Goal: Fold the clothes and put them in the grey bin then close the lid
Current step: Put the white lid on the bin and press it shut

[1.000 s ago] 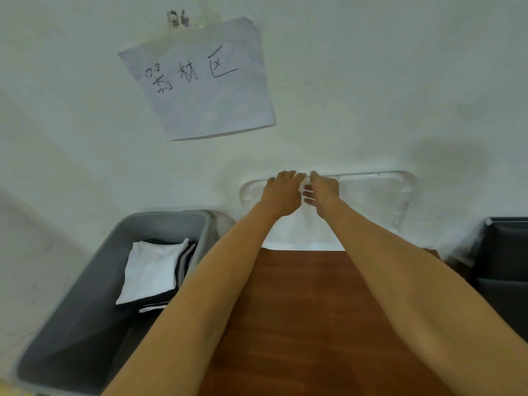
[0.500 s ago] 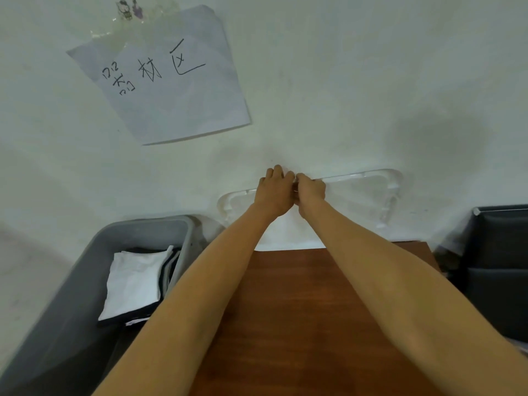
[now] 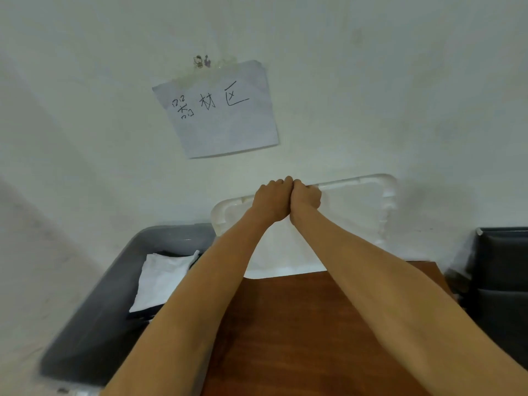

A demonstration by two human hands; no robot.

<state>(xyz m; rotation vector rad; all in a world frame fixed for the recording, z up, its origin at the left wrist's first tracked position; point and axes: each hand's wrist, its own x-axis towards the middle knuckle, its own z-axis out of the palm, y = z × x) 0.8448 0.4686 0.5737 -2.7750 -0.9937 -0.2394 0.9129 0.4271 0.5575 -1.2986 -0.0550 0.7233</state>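
A pale wall fills the view behind and above both grips. Below and nearer the person than the grips lies a brown wooden counter, over which the two bare forearms stretch forward to meet. Down and to the left of the grips, beside the counter's left edge, stands the open grey bin. A translucent white lid stands on edge against the wall beyond the counter's far edge. Most of its face spreads to the right of and below the grips, while its left corner shows just left of them. Far to the right of the grips and lower down, a dark container sits by the counter's right edge. Above the grips and a little to the left, a sheet of paper with handwritten characters is taped to the wall. Inside the bin, well below and left of the grips, lies a folded white garment on top of dark clothing. The left grip and the right grip press side by side, touching each other. Each has its fingers curled over the lid's top rim, clasping it near the middle of that edge.
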